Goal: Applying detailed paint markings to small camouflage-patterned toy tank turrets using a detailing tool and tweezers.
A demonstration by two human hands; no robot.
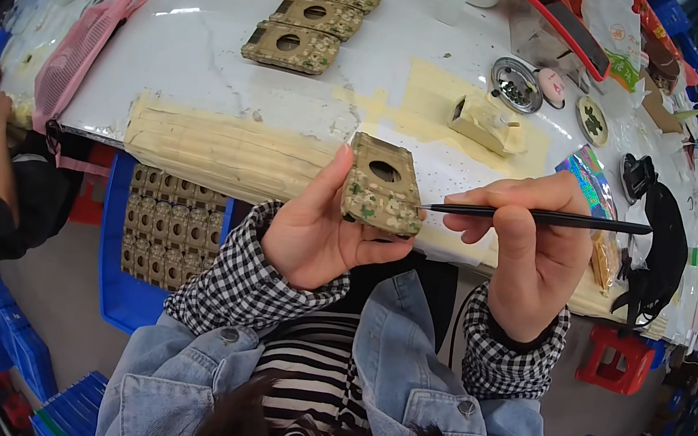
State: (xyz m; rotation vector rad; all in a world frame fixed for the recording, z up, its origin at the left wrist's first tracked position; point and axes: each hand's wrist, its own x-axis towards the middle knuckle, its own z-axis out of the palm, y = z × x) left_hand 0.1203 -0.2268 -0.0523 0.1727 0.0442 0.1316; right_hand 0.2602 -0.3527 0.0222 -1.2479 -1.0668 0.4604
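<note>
My left hand (306,234) grips a flat camouflage-patterned casing (381,194), tilted up, with a round hole in its upper half. Green and brown flecks cover the casing's lower half. Between the thumb and fingers of my right hand (537,244) lies a slim black pen-like tool (585,223) with a fine pale tip. That tip is at the casing's right edge; whether it touches, I cannot tell. Further back on the table stands a row of similar casings (291,47), each with a round hole.
Yellowish tape (226,143) covers the table's near edge. A tan block (483,123), a metal dish (517,86) and a pale dish with dark green bits (593,120) stand to the right. A blue crate (113,296) of casings sits below, left. Another person's arm (6,152) shows far left.
</note>
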